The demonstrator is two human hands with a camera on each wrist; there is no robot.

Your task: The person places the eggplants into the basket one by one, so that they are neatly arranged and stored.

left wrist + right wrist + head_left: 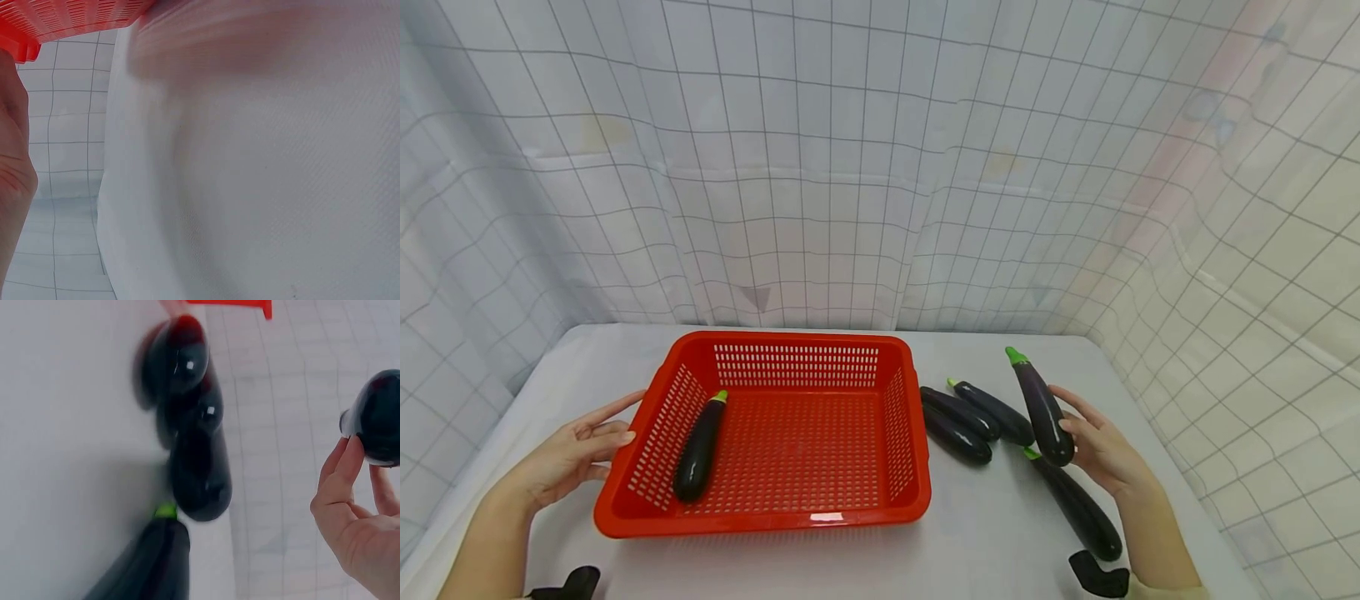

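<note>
Nearest us, our right hand [1105,454] pinched a glossy dark-purple eggplant [1041,408], green-capped, raised beside the red basket [760,508]. Our left hand [576,454] touched the rim, fingers straight. The wrist view cut off the eggplant's top.

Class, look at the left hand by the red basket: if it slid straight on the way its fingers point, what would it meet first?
Probably the red basket: the left hand has its fingertips at the near-left wall already, though actual contact is unclear.
</note>
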